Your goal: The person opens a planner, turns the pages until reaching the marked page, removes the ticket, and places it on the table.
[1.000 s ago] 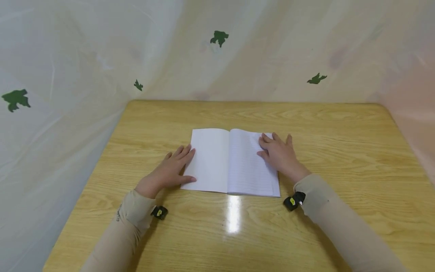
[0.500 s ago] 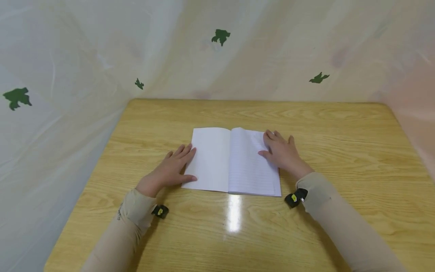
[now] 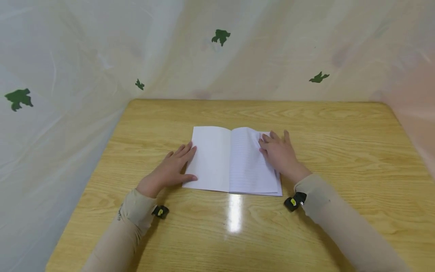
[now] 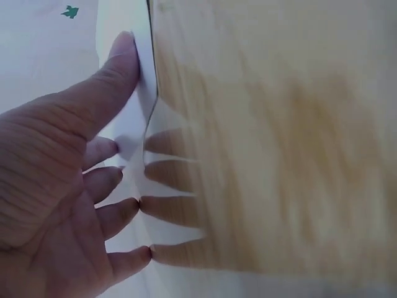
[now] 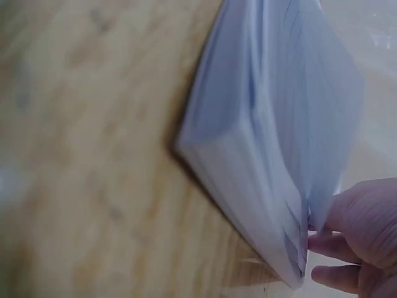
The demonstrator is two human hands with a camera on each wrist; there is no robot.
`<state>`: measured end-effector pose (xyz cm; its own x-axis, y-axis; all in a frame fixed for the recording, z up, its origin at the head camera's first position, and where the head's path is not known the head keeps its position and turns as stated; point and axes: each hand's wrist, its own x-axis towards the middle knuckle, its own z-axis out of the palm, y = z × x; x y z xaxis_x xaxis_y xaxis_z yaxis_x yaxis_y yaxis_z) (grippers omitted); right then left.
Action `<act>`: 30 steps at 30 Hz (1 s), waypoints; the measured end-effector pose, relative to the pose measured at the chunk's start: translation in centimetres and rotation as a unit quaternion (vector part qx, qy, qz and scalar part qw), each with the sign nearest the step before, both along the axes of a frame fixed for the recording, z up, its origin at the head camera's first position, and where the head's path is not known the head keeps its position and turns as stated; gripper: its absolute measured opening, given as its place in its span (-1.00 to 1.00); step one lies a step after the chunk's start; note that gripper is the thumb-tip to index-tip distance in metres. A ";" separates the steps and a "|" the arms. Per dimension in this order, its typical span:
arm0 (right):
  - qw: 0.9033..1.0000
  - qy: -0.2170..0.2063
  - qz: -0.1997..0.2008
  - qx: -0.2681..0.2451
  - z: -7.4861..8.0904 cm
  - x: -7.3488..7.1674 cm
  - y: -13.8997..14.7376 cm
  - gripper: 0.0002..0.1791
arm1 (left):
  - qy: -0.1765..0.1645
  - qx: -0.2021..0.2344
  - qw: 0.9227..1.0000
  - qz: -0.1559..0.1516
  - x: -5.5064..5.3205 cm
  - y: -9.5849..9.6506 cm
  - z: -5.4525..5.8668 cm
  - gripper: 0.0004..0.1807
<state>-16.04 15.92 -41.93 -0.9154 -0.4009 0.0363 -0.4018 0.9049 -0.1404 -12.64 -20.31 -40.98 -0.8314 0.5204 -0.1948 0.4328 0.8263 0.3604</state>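
An open notebook (image 3: 212, 162) lies on the wooden table, its left page plain white and its right page (image 3: 249, 166) faintly lined. In the head view my left hand (image 3: 168, 170) rests along the notebook's left edge, fingers spread and thumb (image 4: 121, 62) on the page. My right hand (image 3: 280, 155) touches the upper right part of the lined page with its fingertips, and the paper buckles up beside them. The right wrist view shows the sheet (image 5: 332, 112) standing away from the page stack (image 5: 248, 180); its edge hides part of my right hand (image 5: 366, 236).
The wooden table (image 3: 190, 234) extends all round the notebook. Behind it and at the sides hangs a pale curtain (image 3: 170, 49) with green bird shapes. A black wrist camera (image 3: 160, 211) sits at the left cuff, another wrist camera (image 3: 295, 201) at the right cuff.
My right fingers moved right towards the page edge, then back left onto the page. The lined page now bulges at its top, with its lower right corner shifted. My left hand stays in place.
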 end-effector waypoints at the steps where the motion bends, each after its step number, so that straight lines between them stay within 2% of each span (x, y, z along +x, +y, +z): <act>1: 1.000 0.011 0.000 -0.009 0.0 0.0 -0.1 -0.64 | 0.003 0.002 1.000 -0.001 0.0 0.0 0.0 0.07; 3: 0.999 0.035 -0.003 -0.026 -0.1 0.0 -0.1 -0.72 | 0.010 0.003 1.000 -0.004 0.0 0.0 0.0 0.08; 6: 0.997 0.050 -0.029 -0.053 -0.2 0.2 -0.2 -0.78 | 0.022 0.003 1.000 -0.008 -0.1 0.1 -0.1 0.09; 11: 0.990 0.033 -0.098 -0.096 0.4 0.9 -0.4 -0.74 | 0.025 0.008 1.000 -0.010 -0.2 0.6 0.0 0.08; 13: 0.986 0.015 -0.110 -0.125 0.7 1.1 -0.3 -0.70 | 0.019 0.010 1.000 -0.010 -0.3 0.7 0.0 0.08; 15: 0.978 -0.014 -0.113 -0.177 0.8 1.1 -0.2 -0.64 | 0.016 0.008 1.000 -0.012 -0.4 0.8 -0.1 0.07; 17: 0.961 -0.063 -0.116 -0.242 0.8 1.1 -0.2 -0.52 | 0.017 0.006 1.000 -0.016 -0.5 0.8 -0.2 0.06; 20: 0.925 -0.132 -0.133 -0.330 1.0 1.1 -0.3 -0.32 | 0.018 0.008 1.000 -0.019 -0.6 0.9 -0.3 0.05; 23: 0.891 -0.169 -0.147 -0.395 1.3 1.3 -0.6 -0.20 | 0.017 0.012 1.000 -0.019 -0.7 0.9 -0.4 0.06; 24: 0.881 -0.172 -0.142 -0.418 1.4 1.3 -0.8 -0.19 | 0.014 0.014 1.000 -0.017 -0.8 0.9 -0.4 0.07; 28: 0.825 -0.204 -0.107 -0.517 1.7 1.7 -1.8 -0.20 | 0.008 0.028 1.000 -0.012 -0.9 0.9 -0.4 0.05; 29: 0.815 -0.211 -0.094 -0.532 1.7 1.9 -2.1 -0.22 | 0.006 0.033 0.999 -0.010 -0.9 0.8 -0.5 0.03; 30: 0.813 -0.218 -0.084 -0.534 1.7 2.0 -2.4 -0.24 | 0.006 0.037 0.999 -0.009 -0.9 0.8 -0.5 0.01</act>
<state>-14.06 13.52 -40.24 -0.9733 -0.2215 -0.0604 0.0127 0.2107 -0.9775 -13.57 -19.52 -41.45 -0.8243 0.5471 -0.1458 0.4512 0.7903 0.4146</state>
